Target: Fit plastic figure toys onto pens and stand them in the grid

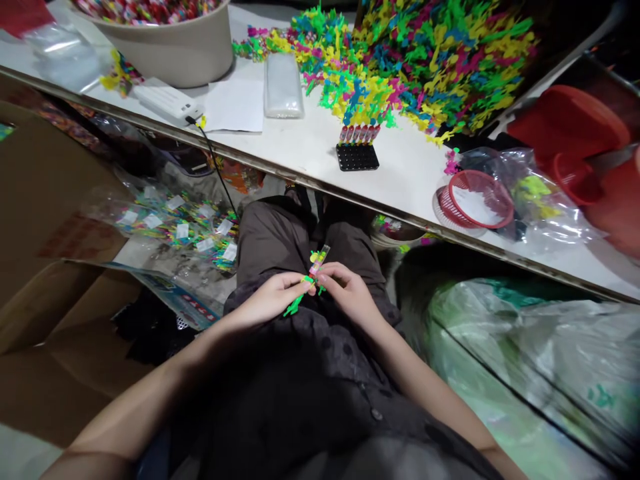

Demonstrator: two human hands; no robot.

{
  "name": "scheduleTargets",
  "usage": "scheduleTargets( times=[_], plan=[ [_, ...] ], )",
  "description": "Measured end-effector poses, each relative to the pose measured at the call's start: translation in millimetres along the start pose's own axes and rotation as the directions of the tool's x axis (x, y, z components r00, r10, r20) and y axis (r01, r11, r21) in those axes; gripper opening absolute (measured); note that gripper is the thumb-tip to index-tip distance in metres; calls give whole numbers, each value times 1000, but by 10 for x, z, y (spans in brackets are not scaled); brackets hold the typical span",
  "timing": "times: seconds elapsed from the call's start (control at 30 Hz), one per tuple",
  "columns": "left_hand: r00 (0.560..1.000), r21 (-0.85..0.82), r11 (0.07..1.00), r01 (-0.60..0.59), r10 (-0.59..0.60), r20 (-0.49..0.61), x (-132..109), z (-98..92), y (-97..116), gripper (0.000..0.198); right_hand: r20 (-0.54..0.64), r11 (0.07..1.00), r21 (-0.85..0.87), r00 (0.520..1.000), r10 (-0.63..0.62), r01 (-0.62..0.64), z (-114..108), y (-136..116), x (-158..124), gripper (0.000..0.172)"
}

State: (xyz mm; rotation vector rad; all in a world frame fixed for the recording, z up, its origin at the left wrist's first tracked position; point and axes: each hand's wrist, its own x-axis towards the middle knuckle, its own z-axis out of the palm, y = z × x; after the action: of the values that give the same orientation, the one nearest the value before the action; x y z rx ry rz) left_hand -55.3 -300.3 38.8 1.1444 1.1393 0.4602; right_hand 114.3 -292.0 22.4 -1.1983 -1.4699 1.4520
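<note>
Over my lap, my left hand (280,293) and my right hand (349,291) meet with fingertips pinched together. Between them a small clear tube (320,259) with coloured contents tilts up to the right. A bright green plastic figure (294,306) hangs out below my left fingers. More green shows under my right fingertips, and how the pieces join there is hidden. On the table ahead stands a black gridded holder (357,159). A row of red-labelled tubes (359,134) rises from its back edge, topped by coloured figures (367,100).
Behind the holder lies a big heap of coloured plastic figures (450,60). A beige basin (175,50), a white power bank (167,101) and clear bags (283,85) are at left. Red baskets (480,199) sit right. A cardboard box (55,320) and stuffed plastic bags (540,360) flank me.
</note>
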Motion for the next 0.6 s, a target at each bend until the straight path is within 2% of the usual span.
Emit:
scheduleTargets(
  times=[0.17, 0.33, 0.47, 0.6],
  plan=[
    [999, 35, 999, -22, 23, -35, 18, 9, -23, 28, -43, 999, 31, 999, 11, -10, 60, 26, -4, 18],
    [998, 10, 1000, -29, 30, -60, 11, 21, -17, 30, -63, 1000, 9, 998, 4, -3, 28, 48, -16, 16],
    [998, 2, 1000, 25, -25, -55, -3, 18, -15, 34, -123, 999, -48, 992, 3, -9, -104, 76, -9, 17],
    [996, -15, 998, 62, -62, -59, 1, 9, -65, 36, -245, 993, -102, 969, 39, -65, -345, 141, 10, 18]
  ],
)
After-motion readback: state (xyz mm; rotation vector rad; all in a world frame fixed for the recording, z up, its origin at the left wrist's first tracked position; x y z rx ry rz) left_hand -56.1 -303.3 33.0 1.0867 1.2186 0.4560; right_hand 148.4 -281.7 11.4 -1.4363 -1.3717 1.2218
